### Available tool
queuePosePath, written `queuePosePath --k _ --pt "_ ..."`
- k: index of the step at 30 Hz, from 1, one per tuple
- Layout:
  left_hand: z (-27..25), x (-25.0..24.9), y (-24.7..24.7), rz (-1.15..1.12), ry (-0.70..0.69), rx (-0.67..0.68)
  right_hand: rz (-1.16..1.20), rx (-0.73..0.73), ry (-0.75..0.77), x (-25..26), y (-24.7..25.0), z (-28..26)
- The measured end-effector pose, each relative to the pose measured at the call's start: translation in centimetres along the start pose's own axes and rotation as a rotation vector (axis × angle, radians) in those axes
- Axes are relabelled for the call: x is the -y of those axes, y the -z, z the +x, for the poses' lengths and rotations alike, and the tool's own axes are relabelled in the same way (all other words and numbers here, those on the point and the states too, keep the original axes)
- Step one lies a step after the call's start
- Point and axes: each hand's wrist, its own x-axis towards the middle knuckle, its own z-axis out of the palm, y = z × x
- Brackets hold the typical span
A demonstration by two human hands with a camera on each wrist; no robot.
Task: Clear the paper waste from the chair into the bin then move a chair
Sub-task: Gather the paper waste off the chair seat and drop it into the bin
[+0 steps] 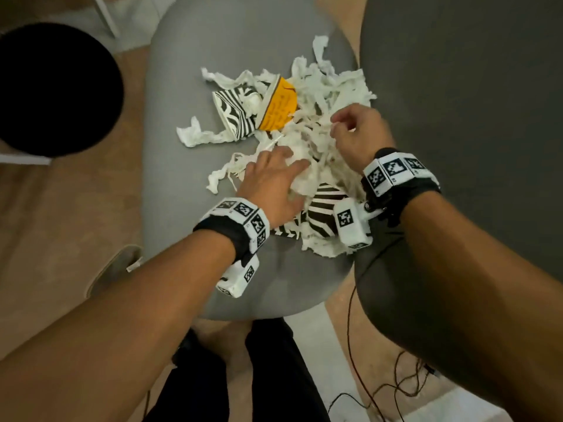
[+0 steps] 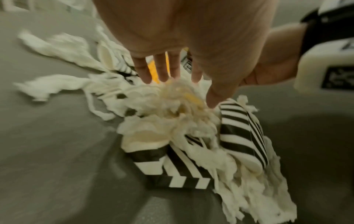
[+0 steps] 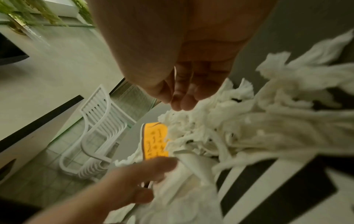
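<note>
Heaped on the grey chair seat [image 1: 189, 208]: white paper shreds [image 1: 332, 95], tangled with a striped cup [image 1: 234, 117], an orange cup [image 1: 278, 109] and a striped carton [image 1: 323, 208] nearest the body. Pressed flat onto the near side of the heap, the left hand [image 1: 271, 184], fingers [image 2: 162, 68] straight and slightly spread, nothing gripped. Over the far right of the heap, the right hand [image 1: 356, 135], fingertips [image 3: 182, 103] curled together, seemingly pinching a thin strand, though not certain from the blur. Off to the left on the floor, well apart from the chair, a round black bin [image 1: 54, 89]. Gathering step, by the look of it; nothing in the bin judged from here. Next: scooping both hands inward under the loose strips, bunching tightly to stop strands trailing, then carrying left to the bin. Chair move later.
</note>
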Motion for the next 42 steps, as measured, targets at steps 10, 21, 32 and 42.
queuePosePath --k 10,21,32,42 --pt "1.9 2.1 -0.3 -0.001 -0.029 -0.063 -0.157 -0.124 0.070 -1.5 -0.5 3.6" --pt "1.3 2.4 1.2 -0.474 0.273 -0.130 -0.507 0.092 0.014 -0.6 -0.5 8.0" --pt "3.8 1.4 -0.3 0.069 0.166 -0.072 -0.503 -0.049 0.250 -0.4 -0.1 4.9" --pt "4.5 0.9 0.1 0.116 0.051 -0.213 -0.019 -0.052 0.074 0.4 1.1 2.5"
